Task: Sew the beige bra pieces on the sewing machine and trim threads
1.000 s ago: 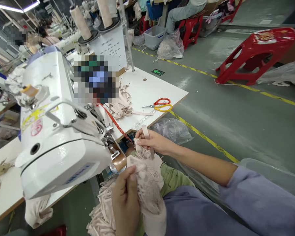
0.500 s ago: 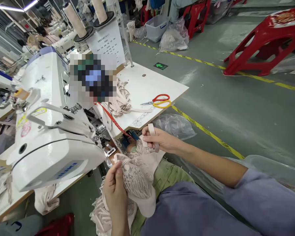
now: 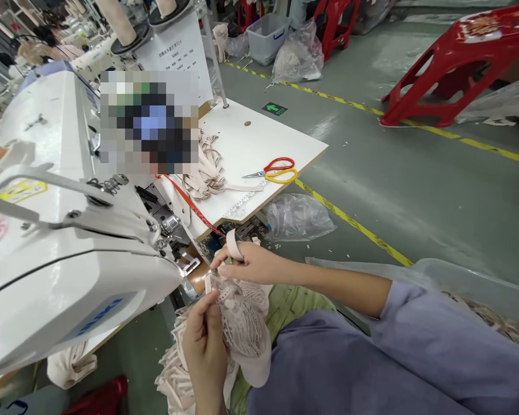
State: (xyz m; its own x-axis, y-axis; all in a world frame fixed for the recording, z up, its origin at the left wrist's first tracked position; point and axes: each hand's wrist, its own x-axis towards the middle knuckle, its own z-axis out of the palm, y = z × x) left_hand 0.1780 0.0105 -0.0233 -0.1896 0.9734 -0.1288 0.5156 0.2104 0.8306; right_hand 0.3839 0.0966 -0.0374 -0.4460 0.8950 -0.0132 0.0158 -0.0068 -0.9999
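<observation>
A beige lace bra hangs over my lap, just in front of the sewing machine's needle area. My left hand pinches its upper edge between thumb and fingertips, beside a short upright tab. My right hand is closed on a beige strap, which loops up over its fingers. The right fingertips are close to the bra's edge, above my left thumb; whether they touch the lace I cannot make out. More beige pieces lie bunched below my left hand.
The white sewing machine fills the left side. On the white table lie a heap of beige straps and red-and-yellow scissors. A plastic bag is on the floor; a red stool stands at the right.
My right hand has moved left with the strap, from beside the bra to close by my left hand. My left hand keeps its pinch on the bra. The view has shifted slightly.
</observation>
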